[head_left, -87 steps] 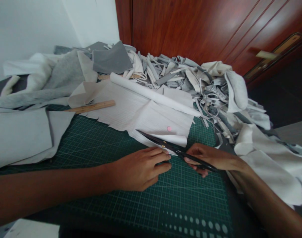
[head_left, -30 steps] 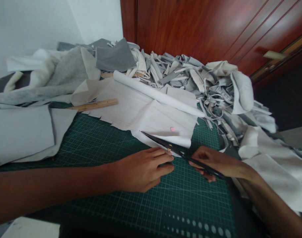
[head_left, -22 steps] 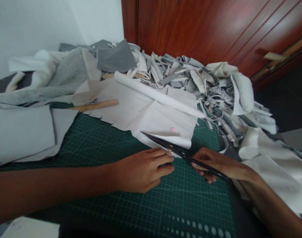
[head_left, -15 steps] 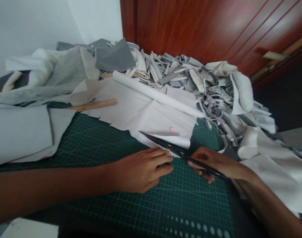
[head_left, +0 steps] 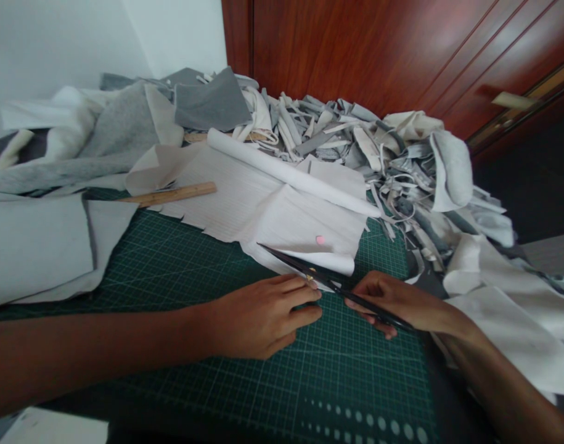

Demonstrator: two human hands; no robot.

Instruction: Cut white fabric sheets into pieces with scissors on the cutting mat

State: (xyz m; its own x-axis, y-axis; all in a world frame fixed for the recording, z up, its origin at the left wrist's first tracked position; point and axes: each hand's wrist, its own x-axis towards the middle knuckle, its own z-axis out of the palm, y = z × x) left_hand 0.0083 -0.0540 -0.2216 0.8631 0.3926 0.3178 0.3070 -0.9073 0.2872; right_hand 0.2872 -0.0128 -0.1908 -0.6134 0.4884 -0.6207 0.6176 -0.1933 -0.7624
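My right hand (head_left: 392, 300) grips the handles of long black scissors (head_left: 330, 283), which point up and to the left. Their blades lie over the near edge of a creased white sheet of fabric (head_left: 235, 200), the tip close to a narrow strip along that edge. Beside the blades, my left hand (head_left: 267, 317) has its fingers curled in a pinch at the strip's near end; the fingertips partly hide the grip. A small pink piece (head_left: 320, 240) lies on the sheet, just beyond a curled flap (head_left: 332, 261). One long roll (head_left: 291, 176) of the white material crosses the sheet.
A green gridded cutting mat (head_left: 171, 265) lies beneath. A wooden ruler (head_left: 180, 193) sits at the sheet's left, near stacked pale grey pieces (head_left: 36, 246). Grey and white scraps (head_left: 328, 132) are heaped along the back and right, before a reddish wooden door (head_left: 355, 49).
The scissor handles and my right hand have shifted slightly left. My left hand stays at the near edge of the sheet. The whole view has moved a little.
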